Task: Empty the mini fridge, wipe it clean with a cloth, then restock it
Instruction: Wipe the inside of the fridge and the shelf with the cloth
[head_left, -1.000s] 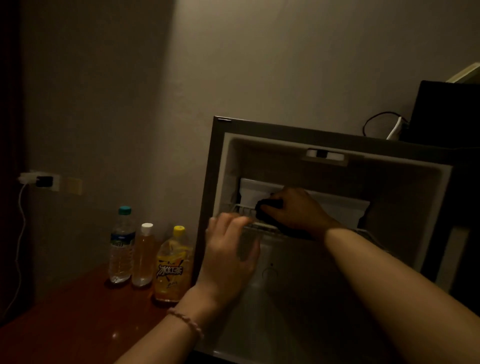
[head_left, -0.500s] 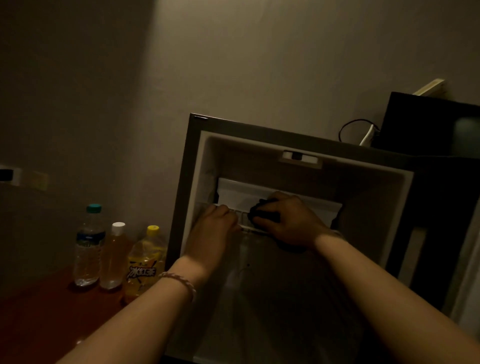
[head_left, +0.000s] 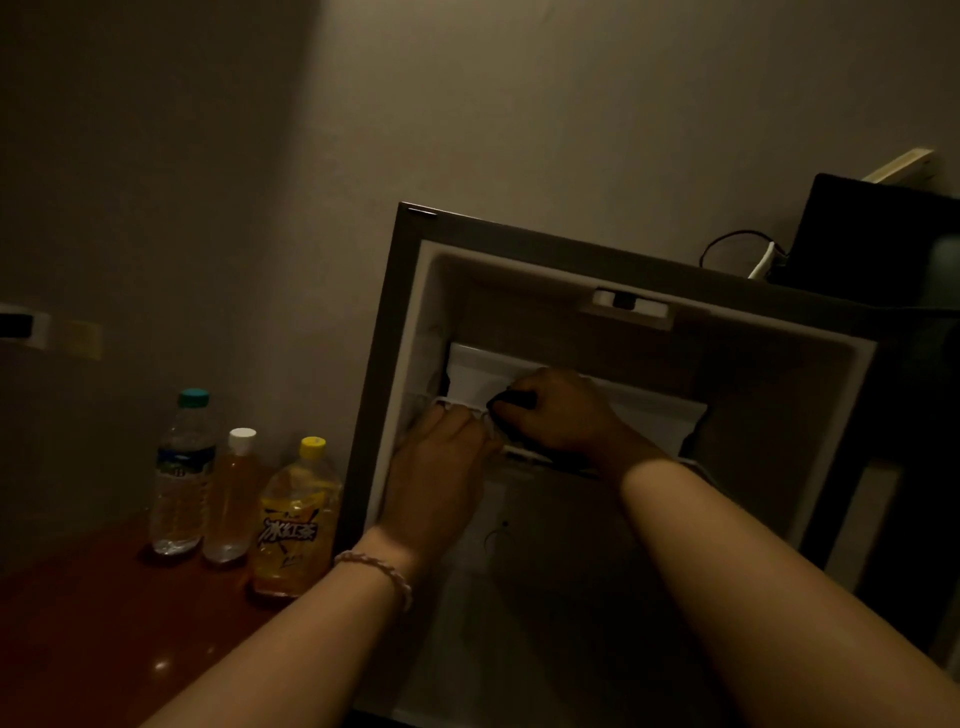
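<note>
Both hands are inside the fridge (head_left: 395, 322). My right hand (head_left: 563, 415) is clenched round a dark cloth (head_left: 511, 402), pressing it on the wire shelf (head_left: 467, 405) near its left end. My left hand (head_left: 441, 467) rests at the shelf's front edge with fingertips hooked over the wire; it looks like a steadying grip, though the dim light hides how tightly they close.

I judge the cloth soft and light, best kept bunched in the palm so it does not snag between the wires. The shelf is thin, stiff wire that may rattle or lift in its slots, so holding its front rail while wiping makes sense. Behind it, the white plastic panel (head_left: 623, 400) looks brittle; I would press on it gently.

Three bottles (head_left: 239, 493) stand close together on the red-brown table (head_left: 78, 623) left of the fridge. They are smooth and likely heavy with liquid, so I would take each round the body.
</note>
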